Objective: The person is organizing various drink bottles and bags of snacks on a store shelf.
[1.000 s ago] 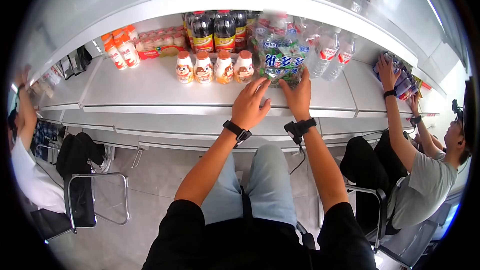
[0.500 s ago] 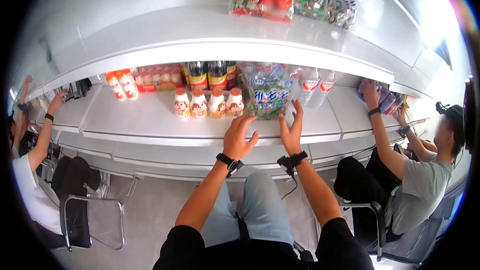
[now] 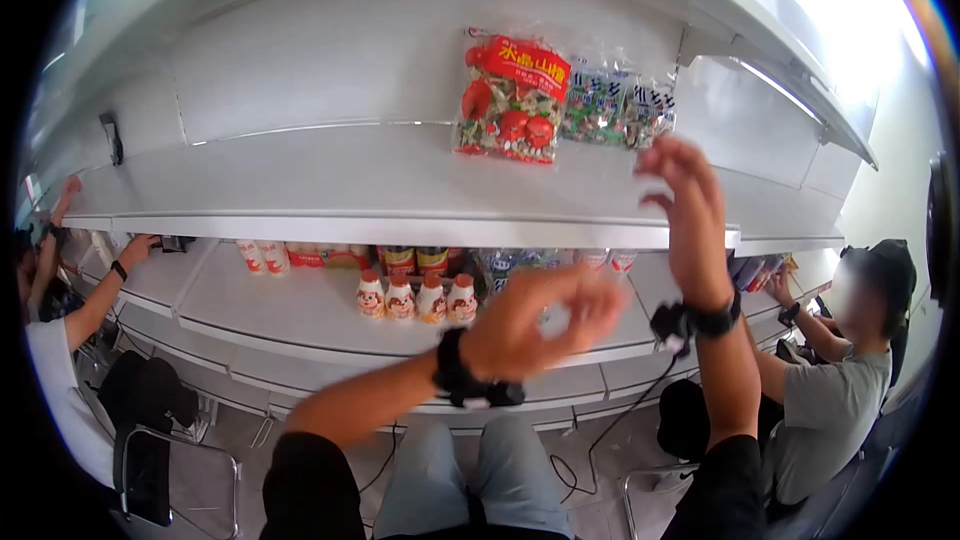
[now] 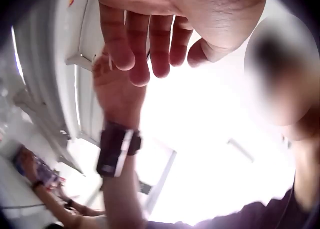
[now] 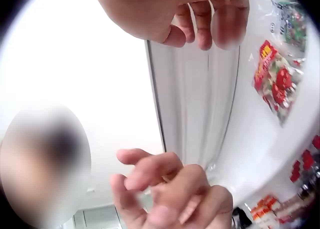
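Note:
My right hand (image 3: 692, 220) is raised before the upper shelf, its fingers bent loosely with nothing in them. Its fingertips come close under the rightmost clear bag with blue lettering (image 3: 648, 108) in the head view. Beside that bag are a clear bag with green contents (image 3: 596, 100) and a red-topped bag (image 3: 513, 105) printed with red fruit. Lower and blurred, my left hand (image 3: 540, 320) hovers in front of the lower shelf, overlapping its bags. In the left wrist view the fingers of my left hand (image 4: 165, 34) hang loosely bent and hold nothing.
The upper shelf's white front edge (image 3: 450, 230) runs between my hands' levels. Small orange-capped bottles (image 3: 415, 298) stand on the lower shelf, dark bottles (image 3: 432, 260) behind them. A seated person (image 3: 840, 400) is at the right, another (image 3: 75, 360) at the left.
Both hands have left the bag on the lower shelf and risen, the right hand highest, toward the upper shelf. The head view has tilted up, showing more of the upper shelf.

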Tool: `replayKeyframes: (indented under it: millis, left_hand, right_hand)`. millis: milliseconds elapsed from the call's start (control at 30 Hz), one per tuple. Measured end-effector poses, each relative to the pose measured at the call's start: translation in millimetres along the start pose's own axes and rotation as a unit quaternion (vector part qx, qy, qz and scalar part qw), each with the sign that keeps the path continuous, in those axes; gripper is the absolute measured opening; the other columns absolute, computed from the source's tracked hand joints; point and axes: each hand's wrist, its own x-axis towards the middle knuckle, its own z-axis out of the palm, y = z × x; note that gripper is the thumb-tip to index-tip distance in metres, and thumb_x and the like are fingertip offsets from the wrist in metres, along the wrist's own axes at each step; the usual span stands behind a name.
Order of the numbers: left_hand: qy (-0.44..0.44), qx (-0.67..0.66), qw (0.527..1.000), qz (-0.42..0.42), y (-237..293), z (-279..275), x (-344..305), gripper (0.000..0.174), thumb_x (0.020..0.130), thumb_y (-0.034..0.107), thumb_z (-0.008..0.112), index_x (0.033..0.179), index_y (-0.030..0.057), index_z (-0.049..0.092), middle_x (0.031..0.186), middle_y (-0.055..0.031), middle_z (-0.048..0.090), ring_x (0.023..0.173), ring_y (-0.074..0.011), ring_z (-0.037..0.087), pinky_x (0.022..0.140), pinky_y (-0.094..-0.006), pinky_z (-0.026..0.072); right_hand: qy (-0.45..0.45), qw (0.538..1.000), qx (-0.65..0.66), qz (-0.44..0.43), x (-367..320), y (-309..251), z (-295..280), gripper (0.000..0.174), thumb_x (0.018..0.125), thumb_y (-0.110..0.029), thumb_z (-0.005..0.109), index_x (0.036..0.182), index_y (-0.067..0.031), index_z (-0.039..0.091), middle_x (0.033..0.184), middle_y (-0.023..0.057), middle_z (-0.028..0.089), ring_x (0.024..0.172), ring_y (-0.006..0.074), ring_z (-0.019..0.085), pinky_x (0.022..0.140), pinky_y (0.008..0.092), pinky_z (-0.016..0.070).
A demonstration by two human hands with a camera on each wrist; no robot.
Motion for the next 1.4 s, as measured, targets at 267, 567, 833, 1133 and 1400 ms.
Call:
replayKeyframes:
  millis: [267, 567, 833, 1133, 1400]
  left_hand:
    - [0.276, -0.096, 0.956, 0.003, -81.3, -31.8, 239.4, 0.034, 0.092, 0.015, 0.052, 0.123, 0.001, 0.051, 0.109, -0.0084, 0.059, 0.094, -0.015, 0.059, 0.08, -0.0323, 0.0512]
    - [0.26, 0.108, 0.954, -0.105, -187.7, -55.0, 242.9, 0.059, 0.086, 0.014, 0.056, 0.141, -0.0017, 0.039, 0.139, -0.0197, 0.047, 0.125, -0.0272, 0.05, 0.104, -0.0366, 0.0397]
    - [0.219, 0.111, 0.965, -0.091, -182.4, -47.9, 244.5, 0.076, 0.082, 0.02, 0.06, 0.146, -0.0018, 0.026, 0.146, -0.0254, 0.037, 0.134, -0.0342, 0.04, 0.108, -0.0392, 0.0359]
    - [0.229, 0.172, 0.956, -0.059, -169.1, -49.7, 244.1, 0.075, 0.081, 0.021, 0.056, 0.144, -0.0071, 0.026, 0.145, -0.0298, 0.036, 0.136, -0.0399, 0.037, 0.113, -0.0411, 0.0302]
    - [0.219, 0.203, 0.951, -0.08, -167.9, -51.4, 243.4, 0.082, 0.079, 0.029, 0.062, 0.144, -0.007, 0.028, 0.144, -0.0311, 0.036, 0.138, -0.0381, 0.035, 0.112, -0.0414, 0.0313]
  right_hand:
    - [0.174, 0.965, 0.17, 0.096, 201.9, 105.2, -46.9, 0.037, 0.09, -0.03, 0.055, 0.121, -0.0106, 0.056, 0.117, 0.0048, 0.058, 0.099, 0.0194, 0.054, 0.077, 0.0338, 0.0429]
    - [-0.034, 0.983, -0.176, -0.05, 231.3, 219.4, -112.6, 0.052, 0.079, -0.019, 0.071, 0.125, -0.0059, 0.054, 0.12, 0.0097, 0.057, 0.1, 0.0244, 0.062, 0.08, 0.0435, 0.0485]
    - [-0.066, 0.987, -0.037, 0.145, 206.8, 178.8, -86.3, 0.033, 0.092, -0.028, 0.057, 0.115, -0.006, 0.063, 0.102, 0.0089, 0.064, 0.092, 0.0214, 0.064, 0.075, 0.0345, 0.0528]
    - [-0.04, 0.99, -0.106, 0.079, 197.9, 151.5, -67.2, 0.049, 0.081, -0.025, 0.072, 0.114, 0.0101, 0.059, 0.091, 0.0052, 0.06, 0.073, 0.0143, 0.056, 0.062, 0.0283, 0.0442]
    - [0.032, 0.994, -0.047, 0.091, 204.4, 181.5, -69.0, 0.036, 0.08, -0.017, 0.075, 0.103, 0.0065, 0.061, 0.089, 0.008, 0.065, 0.081, 0.02, 0.061, 0.071, 0.032, 0.049]
